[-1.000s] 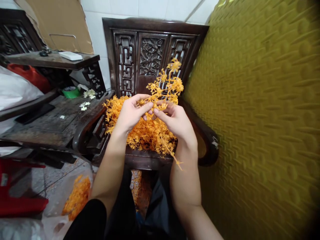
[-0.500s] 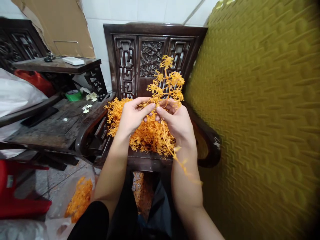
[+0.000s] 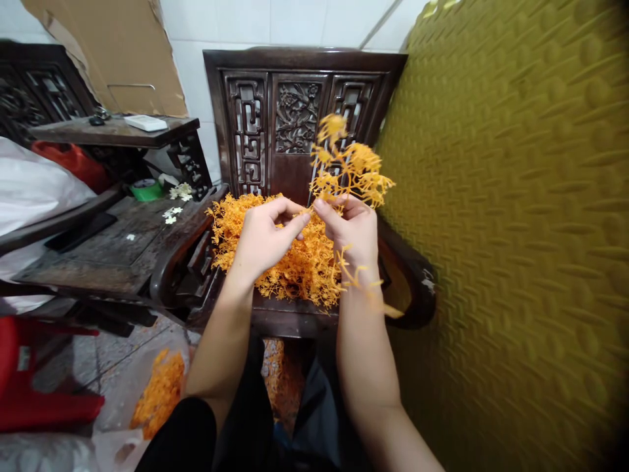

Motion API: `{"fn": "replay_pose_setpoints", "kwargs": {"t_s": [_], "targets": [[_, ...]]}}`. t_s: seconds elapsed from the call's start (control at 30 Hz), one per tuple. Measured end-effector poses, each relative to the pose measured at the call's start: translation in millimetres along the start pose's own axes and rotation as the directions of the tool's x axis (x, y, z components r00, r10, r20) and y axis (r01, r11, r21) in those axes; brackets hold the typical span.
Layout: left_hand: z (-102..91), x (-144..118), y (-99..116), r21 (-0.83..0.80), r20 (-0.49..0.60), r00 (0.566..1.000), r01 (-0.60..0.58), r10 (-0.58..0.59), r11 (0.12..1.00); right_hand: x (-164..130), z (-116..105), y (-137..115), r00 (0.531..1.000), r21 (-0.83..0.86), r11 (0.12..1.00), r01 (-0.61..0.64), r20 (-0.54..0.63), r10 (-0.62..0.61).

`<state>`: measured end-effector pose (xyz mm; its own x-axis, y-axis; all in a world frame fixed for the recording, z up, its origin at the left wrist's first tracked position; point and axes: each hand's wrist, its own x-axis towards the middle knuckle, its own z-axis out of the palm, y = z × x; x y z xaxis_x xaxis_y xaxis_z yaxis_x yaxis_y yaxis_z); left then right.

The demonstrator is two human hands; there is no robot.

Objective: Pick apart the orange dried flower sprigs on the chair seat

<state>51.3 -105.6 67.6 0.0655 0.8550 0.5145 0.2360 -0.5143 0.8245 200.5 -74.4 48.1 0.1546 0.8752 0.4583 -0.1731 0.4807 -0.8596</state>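
My right hand (image 3: 358, 233) is closed in a pinch around an orange plastic flower sprig (image 3: 361, 167). Its blossoms stand up above my fingers, and a thin stem trails down across my right wrist, blurred by motion. Just to the left, my left hand (image 3: 270, 239) has thumb and forefinger pinched together, their tips close to the right thumb. A bit of orange shows at those fingertips, too small to make out. Below and behind both hands, a heap of orange plastic flower sprigs (image 3: 299, 272) covers the seat of a dark carved wooden chair (image 3: 295, 321).
A yellow textured foam mat (image 3: 515, 196) stands close on the right. At left, a wooden chair seat (image 3: 108, 249) bears green tape (image 3: 146, 190) and white flower pieces (image 3: 171, 215). A plastic bag of orange pieces (image 3: 160, 393) and a red stool (image 3: 44, 393) are on the floor.
The sprig's blossoms have swung to the right along with the right fingers. The fingertips of my left hand have drawn slightly away, and the trailing stem has shifted upward.
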Motion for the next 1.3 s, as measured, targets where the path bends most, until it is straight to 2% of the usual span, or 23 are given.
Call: {"fn": "replay_pose_setpoints", "kwargs": {"t_s": [0.07, 0.13, 0.23, 0.27, 0.3, 0.33, 0.4, 0.43, 0.5, 0.57, 0.63, 0.8, 0.9, 0.97, 1.07, 1.2, 1.3], "targets": [[1.9, -4, 7, 0.188, -0.049, 0.994, -0.09, 0.101, 0.978, 3, 2, 6, 0.999, 0.012, 1.0, -0.002, -0.04, 0.003], [1.9, -11, 17, 0.273, -0.086, 0.982, -0.14, 0.169, 0.952, 8, 1, 15, 0.997, -0.003, 1.0, -0.005, -0.082, 0.005], [-2.4, -26, 36, 0.12, 0.02, 0.986, -0.164, 0.163, 0.979, 18, -11, 26, 0.969, -0.05, 0.998, -0.028, -0.246, 0.015], [-4.2, -31, 42, 0.044, 0.07, 0.985, -0.16, 0.157, 0.986, 21, -17, 28, 0.96, -0.033, 0.997, -0.068, -0.275, 0.057], [-5.7, -34, 46, -0.025, 0.101, 0.983, -0.148, 0.15, 0.989, 23, -24, 27, 0.959, 0.004, 0.992, -0.125, -0.256, 0.121], [-6.5, -36, 48, -0.081, 0.108, 0.985, -0.129, 0.137, 0.988, 23, -30, 26, 0.965, 0.047, 0.981, -0.186, -0.18, 0.192], [-6.2, -33, 44, -0.178, 0.068, 0.995, -0.065, 0.078, 0.982, 21, -37, 19, 0.958, 0.092, 0.954, -0.285, 0.06, 0.28], [-5.4, -30, 38, -0.225, 0.036, 0.999, -0.031, 0.041, 0.974, 18, -38, 14, 0.94, 0.09, 0.946, -0.31, 0.177, 0.291], [-3.8, -20, 22, -0.287, -0.026, 1.0, 0.006, -0.014, 0.958, 12, -34, 7, 0.903, 0.08, 0.943, -0.324, 0.322, 0.283], [-3.9, -10, 6, -0.306, -0.076, 0.997, -0.005, -0.019, 0.952, 7, -26, 2, 0.886, 0.08, 0.944, -0.319, 0.38, 0.267], [-5.3, -3, -6, -0.27, -0.078, 0.997, -0.008, -0.013, 0.963, 3, -19, 1, 0.873, 0.085, 0.945, -0.315, 0.417, 0.253], [-5.4, 3, -14, -0.165, -0.022, 0.995, 0.091, -0.096, 0.982, -2, -15, -2, 0.83, 0.106, 0.929, -0.354, 0.493, 0.26], [-3.3, 5, -15, -0.27, -0.007, 0.989, 0.138, -0.145, 0.953, -4, -18, -8, 0.831, 0.143, 0.923, -0.358, 0.499, 0.246], [-3.0, 7, -18, -0.372, 0.043, 0.976, 0.214, -0.214, 0.903, -5, -18, -10, 0.833, 0.153, 0.926, -0.346, 0.503, 0.228], [-4.0, 8, -23, -0.428, 0.143, 0.954, 0.3, -0.264, 0.852, -4, -15, -8, 0.871, 0.151, 0.945, -0.289, 0.452, 0.193], [-4.6, 7, -29, -0.372, 0.237, 0.958, 0.242, -0.161, 0.896, -1, -11, 0, 0.922, 0.061, 0.976, -0.211, 0.345, 0.178], [-1.7, 7, -29, -0.285, 0.255, 0.965, 0.133, -0.059, 0.949, -1, -12, 7, 0.969, -0.032, 0.999, -0.027, 0.243, 0.034]]}}
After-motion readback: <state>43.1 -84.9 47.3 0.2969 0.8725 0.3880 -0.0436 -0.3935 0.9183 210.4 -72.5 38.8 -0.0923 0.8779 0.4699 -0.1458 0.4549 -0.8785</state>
